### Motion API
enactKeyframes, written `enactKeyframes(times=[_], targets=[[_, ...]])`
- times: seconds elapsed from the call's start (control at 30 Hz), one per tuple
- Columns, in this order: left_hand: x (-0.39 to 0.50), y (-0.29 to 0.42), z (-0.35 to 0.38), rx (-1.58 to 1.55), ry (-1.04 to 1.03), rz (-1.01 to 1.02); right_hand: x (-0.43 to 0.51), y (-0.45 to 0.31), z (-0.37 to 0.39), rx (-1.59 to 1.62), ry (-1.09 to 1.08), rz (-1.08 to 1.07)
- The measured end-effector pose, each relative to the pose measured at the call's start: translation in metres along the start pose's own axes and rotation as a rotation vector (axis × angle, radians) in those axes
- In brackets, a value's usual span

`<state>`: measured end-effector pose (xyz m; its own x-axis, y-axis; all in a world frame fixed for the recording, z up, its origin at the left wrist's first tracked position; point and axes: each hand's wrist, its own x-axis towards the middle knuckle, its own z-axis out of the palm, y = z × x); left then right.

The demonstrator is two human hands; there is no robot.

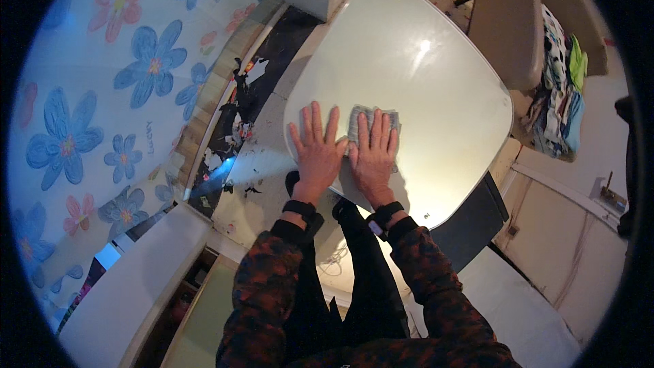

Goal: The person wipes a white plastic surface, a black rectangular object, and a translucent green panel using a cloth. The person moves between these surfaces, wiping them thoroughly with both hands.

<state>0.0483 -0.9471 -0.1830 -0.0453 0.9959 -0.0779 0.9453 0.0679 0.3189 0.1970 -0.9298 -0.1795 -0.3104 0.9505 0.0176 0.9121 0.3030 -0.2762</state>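
A glossy, pale tabletop [393, 51] with rounded corners and a thin rim fills the middle of the view. My right hand [375, 163] lies palm down over a folded grey cloth [391, 112], holding it against the surface near the table's near side. The cloth's far edge shows beyond my fingers; the part beneath my palm is hidden. To the left, my left hand [318, 158] rests flat on the bare tabletop with spread fingers. Its thumb comes close to the right thumb at the cloth's left edge. Dark bands are strapped around both wrists.
A brown chair [511, 36] at the upper right bears piled clothes [559, 87]. Scraps and debris [237, 122] litter the dark floor strip at left, beside a flower-patterned wall covering [153, 66]. A white panel [127, 276] stands lower left; a dark box-like object [472, 220] sits below the table's right side.
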Motion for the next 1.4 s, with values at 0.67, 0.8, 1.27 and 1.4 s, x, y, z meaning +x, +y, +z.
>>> enactKeyframes(times=[0.67,0.8,1.27,1.4], targets=[[-0.012,0.028,0.012,-0.222,0.124,-0.145,-0.025,0.022,-0.005,-0.046,-0.111,-0.133],[-0.046,0.079,0.023,-0.209,0.061,-0.187,-0.067,0.054,-0.018,-0.058,-0.072,-0.18],[-0.081,0.087,0.009,-0.362,0.006,-0.229,-0.087,0.069,-0.029,0.034,-0.128,-0.299],[-0.089,0.08,0.015,-0.422,0.075,-0.226,-0.059,0.049,-0.013,0.043,-0.16,-0.371]])
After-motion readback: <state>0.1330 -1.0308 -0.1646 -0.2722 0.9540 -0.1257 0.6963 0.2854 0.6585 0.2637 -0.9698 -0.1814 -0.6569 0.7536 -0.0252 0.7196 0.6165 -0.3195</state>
